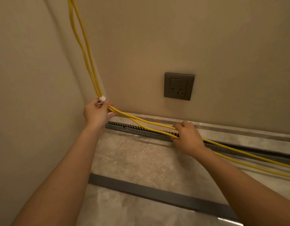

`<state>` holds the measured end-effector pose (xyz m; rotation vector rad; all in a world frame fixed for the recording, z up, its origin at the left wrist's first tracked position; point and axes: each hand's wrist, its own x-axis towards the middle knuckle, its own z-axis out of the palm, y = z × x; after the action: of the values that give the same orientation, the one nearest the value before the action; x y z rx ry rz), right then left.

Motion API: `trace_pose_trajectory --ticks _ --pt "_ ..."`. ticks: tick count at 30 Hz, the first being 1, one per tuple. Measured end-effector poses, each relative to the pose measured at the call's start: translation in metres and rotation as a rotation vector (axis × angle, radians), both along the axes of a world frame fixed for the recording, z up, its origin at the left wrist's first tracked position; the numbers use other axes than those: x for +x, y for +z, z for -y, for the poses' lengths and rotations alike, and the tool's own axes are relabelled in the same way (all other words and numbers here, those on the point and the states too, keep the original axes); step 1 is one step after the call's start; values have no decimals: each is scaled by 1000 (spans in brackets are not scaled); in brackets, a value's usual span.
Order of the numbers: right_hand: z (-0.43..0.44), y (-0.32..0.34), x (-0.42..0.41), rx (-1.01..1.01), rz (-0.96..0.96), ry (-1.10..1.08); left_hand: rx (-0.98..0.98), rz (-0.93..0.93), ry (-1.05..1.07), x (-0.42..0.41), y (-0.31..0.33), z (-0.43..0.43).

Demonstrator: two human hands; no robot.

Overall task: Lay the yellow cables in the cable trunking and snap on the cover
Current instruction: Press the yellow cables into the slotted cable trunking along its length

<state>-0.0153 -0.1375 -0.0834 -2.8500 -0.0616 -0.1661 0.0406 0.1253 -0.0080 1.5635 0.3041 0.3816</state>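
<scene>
Most of the view is taken up by a beige wall (173,38), which meets a second wall in a corner at the left. Below it a marbled stone floor (133,160) is seen. A long grey cover (157,194) is laid flat on the floor at the near side, well apart from the wall. Farther off, a slotted grey trunking (133,128) is run along the foot of the wall, from near the corner out to the right.

Yellow cables (85,46) are hung down the corner from the top, bent at the bottom and carried to the right, raised just above the trunking and not yet laid in it. The bend is gripped by the left hand (96,112), with fingers curled round the strands. Farther right the cables are held by the right hand (188,137), fingers closed over them above the trunking.

A grey socket (179,86) is set in the wall. A white band (102,98) is wrapped round the cables, just above the left hand's fingers.
</scene>
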Motion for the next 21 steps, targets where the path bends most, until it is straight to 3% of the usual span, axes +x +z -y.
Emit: trace_pose_trajectory --ticks 3,7,14,21 --pt "-2 -16 -5 -74 11 9 118 20 -8 -2 -4 3" --pt "8 -20 -17 -13 18 28 212 40 -32 -5 -6 4" --pt "42 -6 -38 17 -104 47 228 79 -6 -10 -9 4" --pt "49 2 -52 -41 -161 2 221 -22 -64 -23 -25 9"
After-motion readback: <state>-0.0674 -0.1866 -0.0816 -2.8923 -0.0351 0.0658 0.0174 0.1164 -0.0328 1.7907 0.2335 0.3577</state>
